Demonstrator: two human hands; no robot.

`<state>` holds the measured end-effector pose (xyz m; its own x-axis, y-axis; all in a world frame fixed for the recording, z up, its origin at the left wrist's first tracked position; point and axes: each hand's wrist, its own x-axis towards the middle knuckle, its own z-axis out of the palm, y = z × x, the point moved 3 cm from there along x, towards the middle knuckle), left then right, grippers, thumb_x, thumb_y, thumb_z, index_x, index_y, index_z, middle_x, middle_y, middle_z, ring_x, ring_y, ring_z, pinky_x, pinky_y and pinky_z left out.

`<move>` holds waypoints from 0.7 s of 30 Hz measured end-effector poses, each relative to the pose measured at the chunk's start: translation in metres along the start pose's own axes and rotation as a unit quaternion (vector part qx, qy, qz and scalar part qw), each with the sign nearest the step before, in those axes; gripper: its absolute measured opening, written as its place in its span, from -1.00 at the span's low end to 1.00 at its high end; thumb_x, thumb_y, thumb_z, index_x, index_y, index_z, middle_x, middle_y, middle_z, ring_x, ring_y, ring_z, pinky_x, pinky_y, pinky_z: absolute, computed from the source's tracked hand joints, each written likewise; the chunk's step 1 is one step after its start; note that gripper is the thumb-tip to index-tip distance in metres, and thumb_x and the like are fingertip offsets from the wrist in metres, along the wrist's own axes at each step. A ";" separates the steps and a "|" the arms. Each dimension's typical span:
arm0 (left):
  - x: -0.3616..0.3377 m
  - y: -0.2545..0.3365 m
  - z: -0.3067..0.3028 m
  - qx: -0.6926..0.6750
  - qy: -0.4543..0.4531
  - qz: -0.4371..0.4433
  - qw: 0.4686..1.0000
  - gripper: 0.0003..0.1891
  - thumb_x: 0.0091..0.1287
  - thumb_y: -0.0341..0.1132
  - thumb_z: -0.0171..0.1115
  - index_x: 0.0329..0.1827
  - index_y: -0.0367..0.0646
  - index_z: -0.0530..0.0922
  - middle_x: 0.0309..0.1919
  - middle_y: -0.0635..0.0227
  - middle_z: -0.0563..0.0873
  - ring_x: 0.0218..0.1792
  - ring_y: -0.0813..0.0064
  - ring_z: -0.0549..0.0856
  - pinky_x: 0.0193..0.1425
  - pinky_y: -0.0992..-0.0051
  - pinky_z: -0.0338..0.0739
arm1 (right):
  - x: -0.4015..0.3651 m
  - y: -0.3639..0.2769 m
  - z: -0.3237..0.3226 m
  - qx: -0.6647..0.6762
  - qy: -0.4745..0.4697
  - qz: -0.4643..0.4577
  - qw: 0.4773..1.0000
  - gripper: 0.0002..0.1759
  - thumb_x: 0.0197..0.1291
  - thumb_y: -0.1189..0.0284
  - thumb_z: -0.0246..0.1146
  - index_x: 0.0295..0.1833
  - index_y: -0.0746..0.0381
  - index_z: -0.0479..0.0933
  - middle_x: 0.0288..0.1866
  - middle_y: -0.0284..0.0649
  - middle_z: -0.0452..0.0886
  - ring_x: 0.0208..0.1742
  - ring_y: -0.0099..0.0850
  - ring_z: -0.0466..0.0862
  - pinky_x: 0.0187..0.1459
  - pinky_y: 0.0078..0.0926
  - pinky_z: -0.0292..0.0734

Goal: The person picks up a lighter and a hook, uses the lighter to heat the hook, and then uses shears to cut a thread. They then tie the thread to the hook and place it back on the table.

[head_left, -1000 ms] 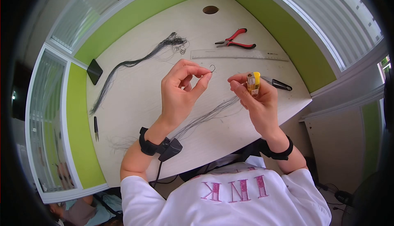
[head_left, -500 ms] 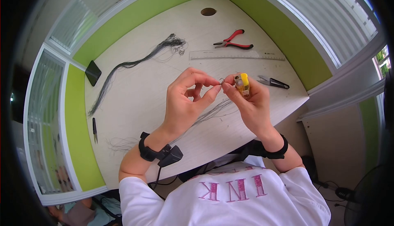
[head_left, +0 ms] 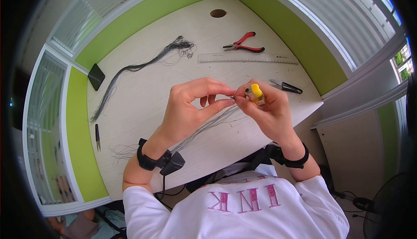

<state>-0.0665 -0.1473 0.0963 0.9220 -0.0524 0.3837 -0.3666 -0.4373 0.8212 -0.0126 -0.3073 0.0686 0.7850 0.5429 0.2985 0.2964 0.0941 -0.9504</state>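
Observation:
My left hand (head_left: 186, 104) pinches a tiny dark metal-looking piece (head_left: 233, 97) between thumb and forefinger; its exact kind is too small to make out. Against the same piece press the thumb and forefinger of my right hand (head_left: 276, 113). That hand also keeps a lighter (head_left: 256, 92) with a yellow top and see-through body in its grip, upper end showing. I see no flame. Below both hands, loose grey threads (head_left: 204, 129) run slantwise over the desk, partly hidden by my left wrist.
A dark thread bundle (head_left: 126, 68) with small metal rings or hooks lies at left. Red-handled pliers (head_left: 245, 45), a clear ruler (head_left: 247, 58) and thread snips (head_left: 286, 86) lie farther back. Black-handled snips (head_left: 97, 137) and a phone-like slab (head_left: 96, 77) are by the left partition.
Both hands have come slightly down and toward me, still meeting at the small piece. My left hand has tilted flatter, and the lighter has turned a little in my right hand.

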 end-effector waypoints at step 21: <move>-0.005 0.008 0.000 -0.092 -0.033 -0.136 0.986 -0.86 0.12 -0.60 0.26 -0.24 -0.37 0.61 -0.33 0.25 0.69 -0.29 0.54 0.68 -0.12 0.59 0.58 | -0.003 -0.007 -0.005 0.160 -0.005 0.129 0.979 -0.80 0.21 0.46 0.22 -0.17 0.39 0.53 -0.30 -0.34 0.57 -0.26 -0.66 0.50 -0.19 -0.69 0.43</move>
<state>-0.0738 -0.1504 0.1011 0.9932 -0.0168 0.1149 -0.1151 -0.2730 0.9551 -0.0146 -0.3136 0.0753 0.8056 0.5907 0.0451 -0.0986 0.2088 -0.9730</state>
